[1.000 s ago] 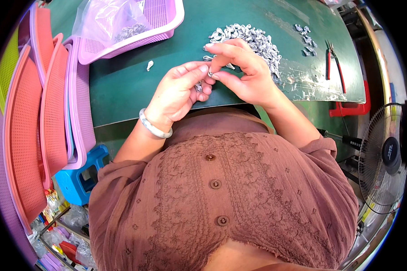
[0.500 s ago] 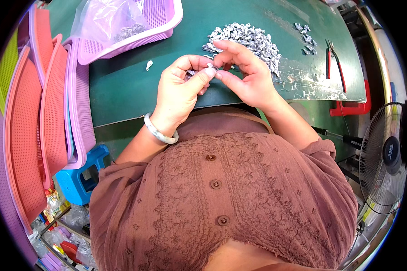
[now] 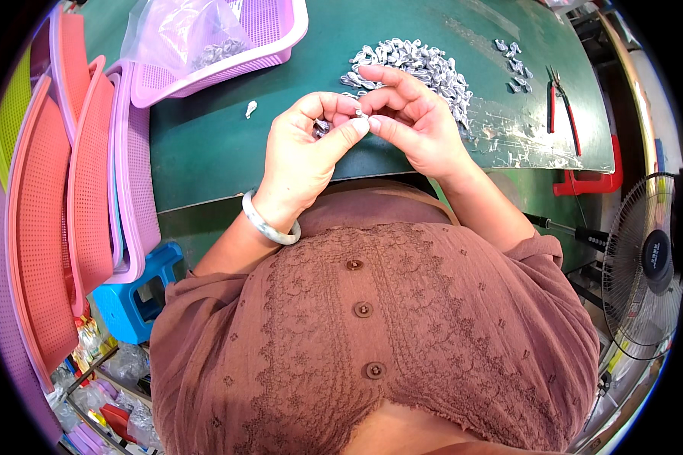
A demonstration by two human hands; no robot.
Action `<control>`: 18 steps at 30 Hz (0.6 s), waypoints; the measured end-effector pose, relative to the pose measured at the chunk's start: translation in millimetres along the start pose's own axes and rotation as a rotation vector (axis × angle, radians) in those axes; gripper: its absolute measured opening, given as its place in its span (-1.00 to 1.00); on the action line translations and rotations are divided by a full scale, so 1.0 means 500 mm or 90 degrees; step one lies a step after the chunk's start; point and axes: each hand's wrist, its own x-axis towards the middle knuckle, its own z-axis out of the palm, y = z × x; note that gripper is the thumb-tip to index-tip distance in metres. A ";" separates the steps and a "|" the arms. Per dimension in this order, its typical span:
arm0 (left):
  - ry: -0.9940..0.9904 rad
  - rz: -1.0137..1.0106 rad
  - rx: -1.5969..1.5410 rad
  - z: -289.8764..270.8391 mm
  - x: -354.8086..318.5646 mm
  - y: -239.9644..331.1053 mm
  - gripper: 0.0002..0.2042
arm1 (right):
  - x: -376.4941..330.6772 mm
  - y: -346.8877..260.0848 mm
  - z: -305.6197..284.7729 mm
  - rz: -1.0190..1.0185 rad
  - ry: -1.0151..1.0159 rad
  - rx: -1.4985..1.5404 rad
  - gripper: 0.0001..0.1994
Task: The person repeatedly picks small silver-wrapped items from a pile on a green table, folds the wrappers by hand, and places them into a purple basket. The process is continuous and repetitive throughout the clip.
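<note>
My left hand (image 3: 309, 145) and my right hand (image 3: 420, 125) meet over the near part of the green table (image 3: 220, 159). Between their thumbs and fingertips they pinch a small pale grey looped piece (image 3: 360, 114), mostly covered by the fingers. More dark grey pieces (image 3: 321, 127) show in the curl of my left hand. Just beyond my right hand lies a heap of small grey-white looped pieces (image 3: 413, 64). A single pale piece (image 3: 250, 109) rests on the table left of my left hand.
A lilac basket (image 3: 284, 57) with a clear bag (image 3: 182, 34) stands at the far left. Several grey pieces (image 3: 517, 68) and red-handled pliers (image 3: 563, 106) lie on the right. Stacked baskets (image 3: 38, 227) and a blue stool (image 3: 136, 296) are at left, a fan (image 3: 649, 262) at right.
The pinched fingertips have shifted slightly, and the small piece between them now shows more upright. The dark pieces in my left hand are more exposed. The table's other things stay put.
</note>
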 end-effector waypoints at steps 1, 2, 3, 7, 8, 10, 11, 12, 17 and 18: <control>0.000 0.007 0.009 0.001 -0.001 0.001 -0.86 | 0.000 0.000 0.000 -0.001 -0.003 0.003 -0.53; 0.000 0.013 0.017 0.002 -0.002 0.001 -0.86 | 0.000 0.001 -0.001 -0.003 -0.005 0.003 -0.53; -0.003 0.029 0.027 0.001 -0.002 -0.001 -0.86 | 0.000 0.001 -0.002 -0.006 -0.007 0.003 -0.52; -0.007 0.045 0.042 0.003 -0.003 0.000 -0.88 | 0.000 -0.002 -0.001 -0.008 -0.002 -0.009 -0.52; -0.007 0.039 0.040 0.004 -0.004 0.003 -0.89 | 0.000 -0.003 0.000 -0.017 0.005 -0.033 -0.52; 0.005 0.023 0.019 0.003 -0.002 0.000 -0.90 | -0.001 -0.003 0.003 -0.036 0.022 -0.082 -0.51; 0.010 0.016 0.008 0.001 -0.001 -0.002 -0.90 | 0.000 -0.001 0.003 -0.077 0.026 -0.121 -0.51; 0.019 -0.002 0.004 -0.001 -0.001 -0.004 -0.90 | 0.000 0.004 0.004 -0.117 0.030 -0.161 -0.50; 0.044 -0.062 -0.017 -0.003 0.000 -0.006 -0.92 | 0.001 0.007 0.006 -0.198 0.058 -0.242 -0.48; 0.040 -0.069 -0.026 -0.003 0.000 -0.005 -0.92 | 0.002 0.007 0.006 -0.209 0.060 -0.252 -0.48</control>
